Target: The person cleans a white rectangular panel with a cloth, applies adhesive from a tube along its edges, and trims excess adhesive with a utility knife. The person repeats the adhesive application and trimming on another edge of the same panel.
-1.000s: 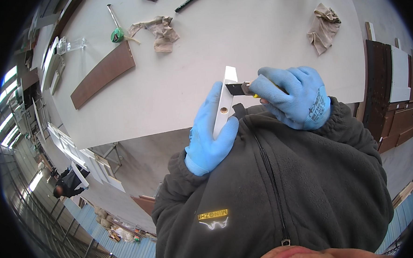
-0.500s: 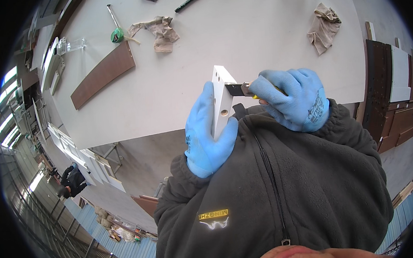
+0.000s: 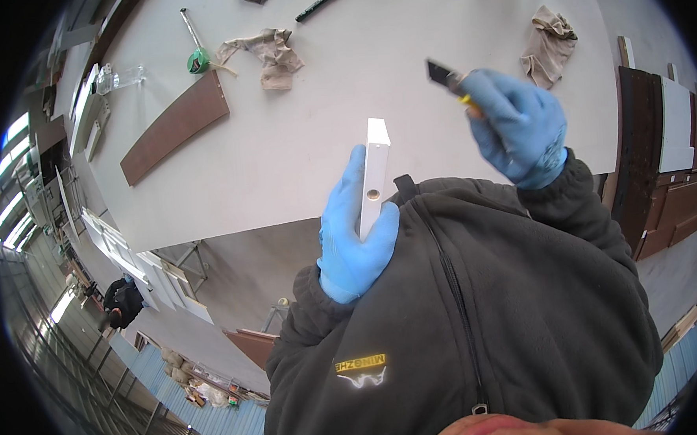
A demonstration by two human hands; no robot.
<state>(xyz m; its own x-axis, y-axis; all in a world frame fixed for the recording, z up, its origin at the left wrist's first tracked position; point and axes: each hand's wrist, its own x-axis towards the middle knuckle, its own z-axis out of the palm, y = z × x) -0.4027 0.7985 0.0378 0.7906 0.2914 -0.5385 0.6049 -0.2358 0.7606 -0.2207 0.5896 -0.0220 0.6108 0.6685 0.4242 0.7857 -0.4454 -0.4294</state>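
My left hand (image 3: 353,245), in a blue work glove, grips a short white board (image 3: 374,165) with a round hole in its narrow face. The board stands tilted upward near the table's front edge, its lower end hidden by the thumb and palm. To the right, my gloved right hand (image 3: 521,126) is closed around a utility knife (image 3: 468,101). Only a yellow bit of its handle shows past the fingers. The knife's dark blade (image 3: 439,72) points up and left, apart from the board.
On the pale table (image 3: 282,158) lie a curved brown board (image 3: 174,128), a green tape measure (image 3: 198,61), a crumpled cloth (image 3: 273,60), a second cloth (image 3: 548,45) and a black marker (image 3: 323,1). Brown panels (image 3: 671,208) stand at right. Another person (image 3: 123,302) is far left.
My right hand has lifted the knife off the board, up and to the right. My left hand has turned the white board so its narrow holed face shows more.
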